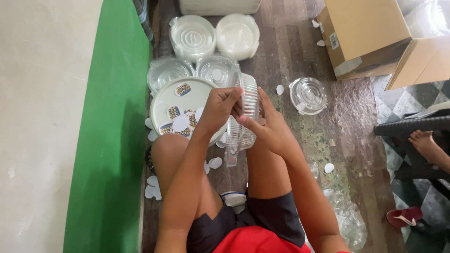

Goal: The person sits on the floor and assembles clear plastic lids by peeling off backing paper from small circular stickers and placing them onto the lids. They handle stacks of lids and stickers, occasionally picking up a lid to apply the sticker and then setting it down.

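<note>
I sit on the floor with my knees up. My left hand [219,107] and my right hand [267,125] meet over a clear ribbed plastic container [247,100], held on edge between them. My left fingers pinch at its rim, while my right hand steps in from the right and supports it. Just left of my hands lies a round white tray [174,96] with several round stickers [174,112] and white backing discs on it.
Stacks of clear lids and white containers [192,35] stand ahead. A single clear container [308,95] sits to the right. A cardboard box [363,35] is at the far right. White paper discs [152,189] litter the floor. Another person's foot [422,140] shows at right.
</note>
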